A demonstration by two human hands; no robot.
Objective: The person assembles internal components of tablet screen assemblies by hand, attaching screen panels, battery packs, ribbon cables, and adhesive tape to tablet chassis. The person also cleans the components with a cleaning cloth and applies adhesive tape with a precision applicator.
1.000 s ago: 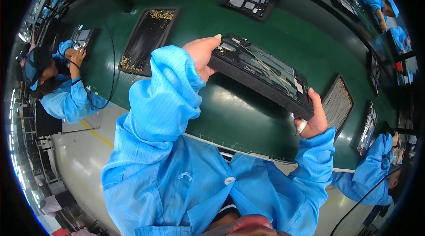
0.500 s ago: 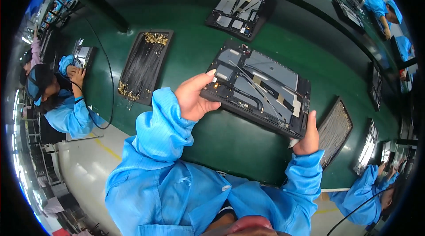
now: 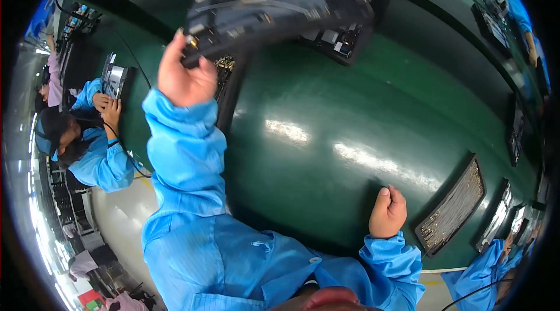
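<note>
My left hand (image 3: 189, 80) is stretched toward the far side of the table. Between its thumb and fingers it grips the near left corner of an opened tablet-like device (image 3: 274, 10) in a black frame. The device is raised and smeared by motion; grey panels and thin cables show inside it. My right hand (image 3: 389, 213) is near the front of the table, away from the device. Its thumb and fingers are pressed together, and whatever may be between them is too small to make out.
Partly hidden beneath the raised device are a second opened device (image 3: 337, 39) and a tray of thin cables (image 3: 228, 92). Another cable tray (image 3: 452, 209) lies at the right. A co-worker (image 3: 93, 142) works at the left end of the green table (image 3: 303, 177).
My left hand has carried the device up and away to the far left. My right hand has let go of it and come down nearer to me.
</note>
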